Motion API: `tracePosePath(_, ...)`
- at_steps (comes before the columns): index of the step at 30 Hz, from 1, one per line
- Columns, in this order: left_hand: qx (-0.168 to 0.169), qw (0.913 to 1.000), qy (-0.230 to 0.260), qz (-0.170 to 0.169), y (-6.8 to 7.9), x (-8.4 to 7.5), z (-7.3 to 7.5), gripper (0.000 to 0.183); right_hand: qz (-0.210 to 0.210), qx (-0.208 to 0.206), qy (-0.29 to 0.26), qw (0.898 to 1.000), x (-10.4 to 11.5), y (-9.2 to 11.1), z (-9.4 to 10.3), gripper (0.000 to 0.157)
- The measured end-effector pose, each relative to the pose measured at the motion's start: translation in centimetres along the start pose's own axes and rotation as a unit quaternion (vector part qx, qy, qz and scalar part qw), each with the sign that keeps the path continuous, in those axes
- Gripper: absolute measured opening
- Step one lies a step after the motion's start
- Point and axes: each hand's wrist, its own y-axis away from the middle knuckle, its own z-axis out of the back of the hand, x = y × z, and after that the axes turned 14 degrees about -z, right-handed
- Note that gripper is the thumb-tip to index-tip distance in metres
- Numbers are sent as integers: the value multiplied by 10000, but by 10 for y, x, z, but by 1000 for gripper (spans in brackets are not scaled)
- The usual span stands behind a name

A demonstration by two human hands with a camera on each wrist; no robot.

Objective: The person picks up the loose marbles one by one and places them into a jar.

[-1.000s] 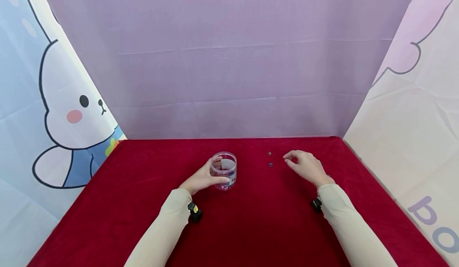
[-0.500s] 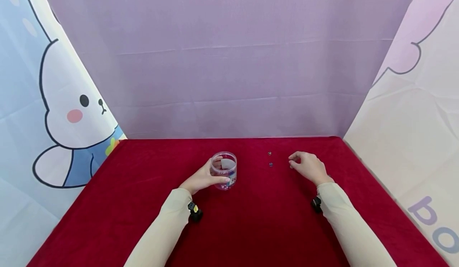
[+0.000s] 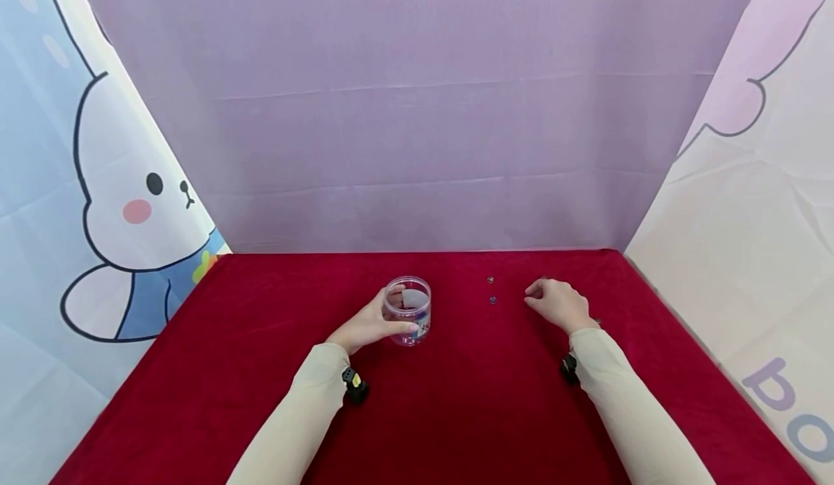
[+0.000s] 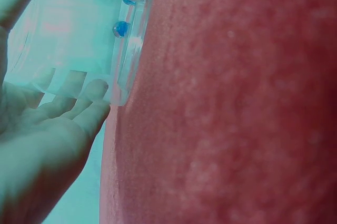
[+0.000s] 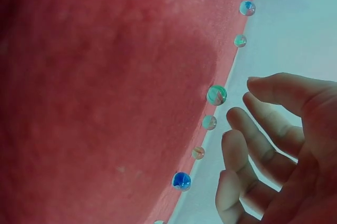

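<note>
Head view. A red cloth [image 3: 443, 412] covers the work surface; hours are read from the clear jar [image 3: 415, 310], with 12 toward the plain lilac backdrop [image 3: 417, 108]. A side panel [image 3: 39, 224] printed with a cartoon rabbit [image 3: 137, 181] on blue stands at 10 o'clock. A pale panel [image 3: 749, 253] with a pink shape and purple-grey lettering [image 3: 772, 384] spans 2 to 4 o'clock.

Counts: one jar, two hands, two cream sleeves [image 3: 293, 412], and two small black devices [image 3: 355, 386], one at each wrist. The jar is upright, mouth up and lidless, near mid-cloth; the left hand [image 3: 368, 323] grasps it from 8 o'clock, thumb across the near side. Two marbles [image 3: 493, 300] lie on the cloth between 2 and 3 o'clock. The right hand [image 3: 559, 305], beyond them toward 3 o'clock, is relaxed, its fingers gently bent and gripping nothing.

Left wrist view: two marbles [image 4: 120, 29] inside the jar, at its base. Right wrist view: seven marbles [image 5: 216, 95], the lowest cut off by the frame, strung from 1 to 6 o'clock about the frame's centre, fingers apart from them.
</note>
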Motion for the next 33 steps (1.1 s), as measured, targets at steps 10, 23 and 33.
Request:
tracePosePath(10, -30, 10000, 68, 35, 0, 0, 0, 91, -52, 269, 263, 9993, -2, -4, -4, 31)
tracePosePath(23, -46, 9999, 62, 87, 0, 2, 1, 90, -130, 433, 274, 9986, -4, -5, -5, 27)
tracePosePath(33, -31, 9999, 82, 71, -1, 4, 1, 88, -135, 394, 324, 9986, -4, -5, -5, 25)
